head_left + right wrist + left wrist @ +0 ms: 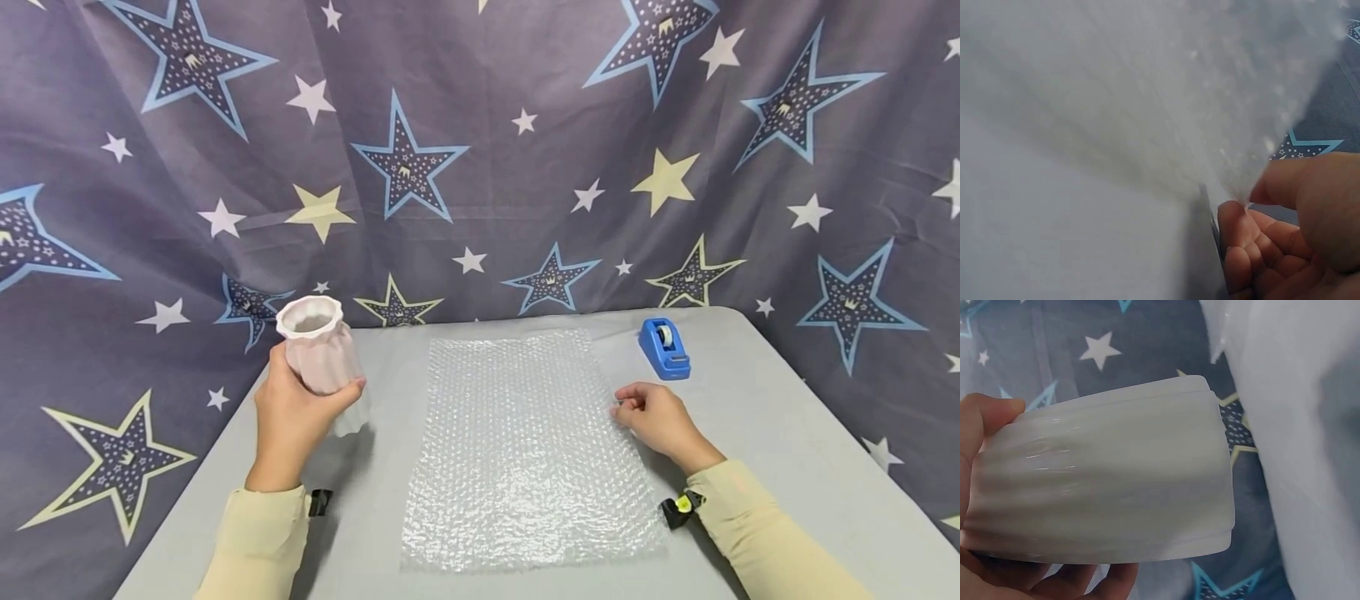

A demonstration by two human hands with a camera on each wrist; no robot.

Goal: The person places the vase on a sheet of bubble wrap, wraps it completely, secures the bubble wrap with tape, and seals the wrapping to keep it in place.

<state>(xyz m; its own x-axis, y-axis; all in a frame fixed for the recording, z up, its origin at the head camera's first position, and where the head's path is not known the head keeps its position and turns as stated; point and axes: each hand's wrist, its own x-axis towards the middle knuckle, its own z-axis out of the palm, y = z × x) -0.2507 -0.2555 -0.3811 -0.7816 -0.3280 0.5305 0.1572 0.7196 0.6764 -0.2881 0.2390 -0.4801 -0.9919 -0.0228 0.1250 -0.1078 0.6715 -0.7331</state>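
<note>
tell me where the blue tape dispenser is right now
In the head view, the blue tape dispenser sits toward the right of the table, near its far edge, beyond the right hand and right of the bubble wrap.

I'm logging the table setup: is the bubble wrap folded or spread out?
Spread out: the bubble wrap lies as one broad sheet across the table, its edge pinched in the right hand.
</note>
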